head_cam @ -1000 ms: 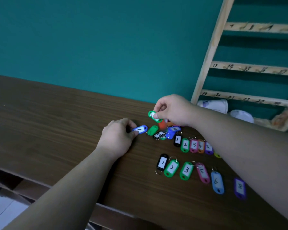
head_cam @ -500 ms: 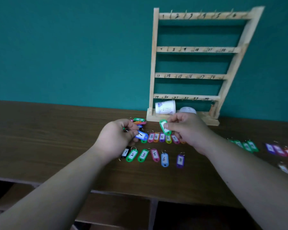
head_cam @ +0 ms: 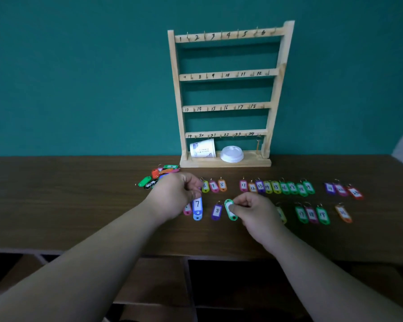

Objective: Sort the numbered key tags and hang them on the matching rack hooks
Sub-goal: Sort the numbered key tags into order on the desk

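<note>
Head view: left hand (head_cam: 175, 194) pinches blue tag (head_cam: 197, 209), lengthwise toward rack (head_cam: 226, 76).

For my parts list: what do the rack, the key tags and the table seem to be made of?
Rack: pale, matt wood, probably unvarnished; numbers are handwritten on its rails.
Key tags: brightly coloured plastic with a slight shine; the white label inserts are likely paper.
Table: dark brown with a wood-grain pattern and low sheen; whether it is solid wood or laminate cannot be told.
</note>
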